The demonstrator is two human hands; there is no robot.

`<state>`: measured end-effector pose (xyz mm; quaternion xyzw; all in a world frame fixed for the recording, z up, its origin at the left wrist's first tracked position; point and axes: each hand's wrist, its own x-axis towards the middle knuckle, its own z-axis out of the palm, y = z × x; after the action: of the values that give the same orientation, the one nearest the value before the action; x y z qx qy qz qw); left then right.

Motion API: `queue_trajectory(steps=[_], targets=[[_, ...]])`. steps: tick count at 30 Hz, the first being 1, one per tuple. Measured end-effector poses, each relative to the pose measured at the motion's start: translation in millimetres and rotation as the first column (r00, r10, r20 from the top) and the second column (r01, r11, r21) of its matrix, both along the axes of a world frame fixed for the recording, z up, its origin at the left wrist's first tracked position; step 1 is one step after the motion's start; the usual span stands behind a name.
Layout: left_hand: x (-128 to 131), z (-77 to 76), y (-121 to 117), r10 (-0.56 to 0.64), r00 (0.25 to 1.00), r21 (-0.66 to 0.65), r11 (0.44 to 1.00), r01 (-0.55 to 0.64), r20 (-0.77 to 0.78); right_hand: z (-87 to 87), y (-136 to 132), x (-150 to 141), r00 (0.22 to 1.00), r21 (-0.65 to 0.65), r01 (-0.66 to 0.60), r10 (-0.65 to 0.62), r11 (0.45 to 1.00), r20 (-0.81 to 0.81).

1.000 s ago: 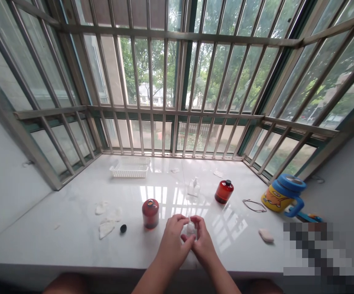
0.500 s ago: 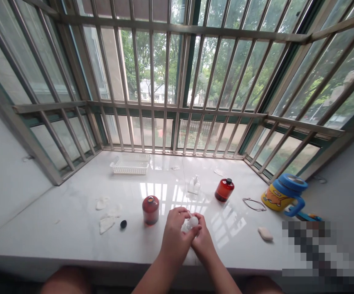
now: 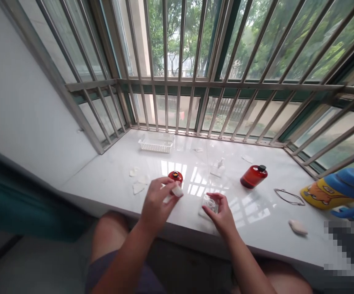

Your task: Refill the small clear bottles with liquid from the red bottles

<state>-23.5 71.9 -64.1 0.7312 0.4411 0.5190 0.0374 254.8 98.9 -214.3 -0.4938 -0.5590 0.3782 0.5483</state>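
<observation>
My left hand (image 3: 156, 202) pinches a small whitish cap (image 3: 178, 190) between thumb and fingers, just in front of an open amber-red bottle (image 3: 175, 176). That bottle's lower part is hidden behind the hand. Farther right, my right hand (image 3: 222, 213) has its thumb and fingers around a small clear bottle (image 3: 209, 203) with a round mouth, low over the white ledge. Another amber-red bottle (image 3: 253, 177) with a black cap stands behind and to the right of it. A second small clear bottle (image 3: 218, 168) sits farther back.
A white perforated basket (image 3: 156, 144) lies at the back left near the window bars. Torn white scraps (image 3: 139, 185) are on the left. To the right are a cord loop (image 3: 289, 197), a pinkish pad (image 3: 298, 227) and a blue-yellow mug (image 3: 333, 190).
My hands, together at the clear bottle before, have moved apart. The cap has gone left with my left hand; the clear bottle stays in my right. The camera view has turned and tilted down.
</observation>
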Motion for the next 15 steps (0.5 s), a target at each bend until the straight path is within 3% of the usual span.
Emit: queue_trajectory(steps=[3,6,9,11,15], targets=[[-61,-15.3,13,0.275,0.927,0.027,0.960,-0.277,-0.255,1.1,-1,1,1.000,-0.010,-0.007,0.007,1.000,0.008],[-110,-36.5,35,0.393,0.803,-0.047,0.887,-0.460,-0.448,1.2,-1,1,1.000,-0.016,-0.007,0.007,1.000,0.019],[-140,-54.2,60,0.410,0.727,-0.161,0.802,-0.575,-0.551,0.6,-1,1,1.000,-0.011,-0.010,0.011,1.000,0.023],[-149,-62.4,77,0.378,0.724,-0.258,0.757,-0.601,-0.577,0.1,-1,2,0.999,-0.011,-0.014,0.014,1.000,0.030],[-151,-69.6,100,0.284,0.773,-0.370,0.751,-0.547,-0.568,-0.8,-1,2,0.999,-0.009,-0.009,0.010,1.000,0.051]])
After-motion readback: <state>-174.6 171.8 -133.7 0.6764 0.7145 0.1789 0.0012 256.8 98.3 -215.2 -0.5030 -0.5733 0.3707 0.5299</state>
